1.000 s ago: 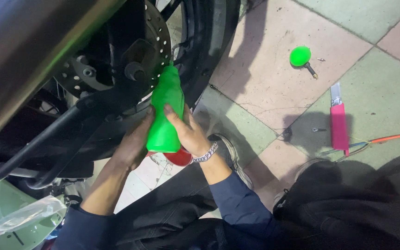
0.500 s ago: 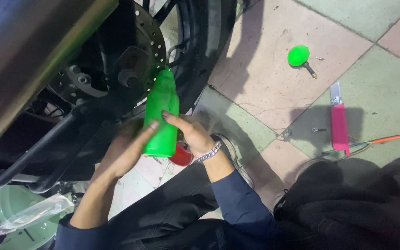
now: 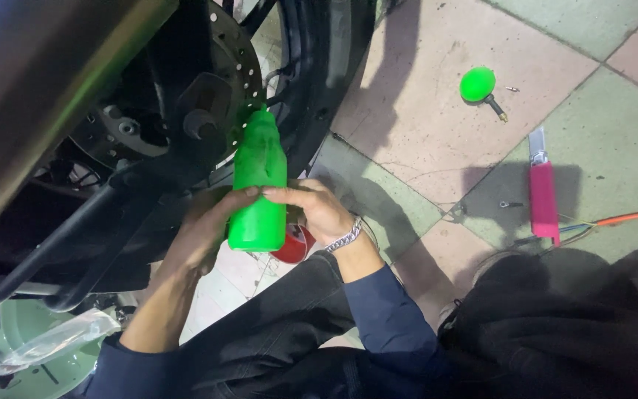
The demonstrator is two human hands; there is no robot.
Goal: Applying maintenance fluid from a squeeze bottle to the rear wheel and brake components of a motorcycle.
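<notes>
A bright green plastic bottle (image 3: 258,177) points its neck up at the hub of a motorcycle wheel (image 3: 215,96) with a drilled brake disc. My left hand (image 3: 202,229) wraps the bottle's lower left side. My right hand (image 3: 317,207), with a metal bracelet at the wrist, presses its fingers across the bottle's middle from the right. Both hands squeeze the bottle together. A red round object (image 3: 294,244) lies on the floor just under my right hand, partly hidden by it.
The black tyre (image 3: 326,74) stands beside the bottle. On the tiled floor lie a green cap with a small nozzle (image 3: 478,84), a pink-handled tool (image 3: 543,191) and an orange cable (image 3: 629,217). A green scooter body with clear plastic wrap (image 3: 31,347) sits lower left.
The bottle has tipped more upright and slid slightly right and down from the hub. My right hand's fingers have shifted across its middle, and my left hand has dropped lower on it.
</notes>
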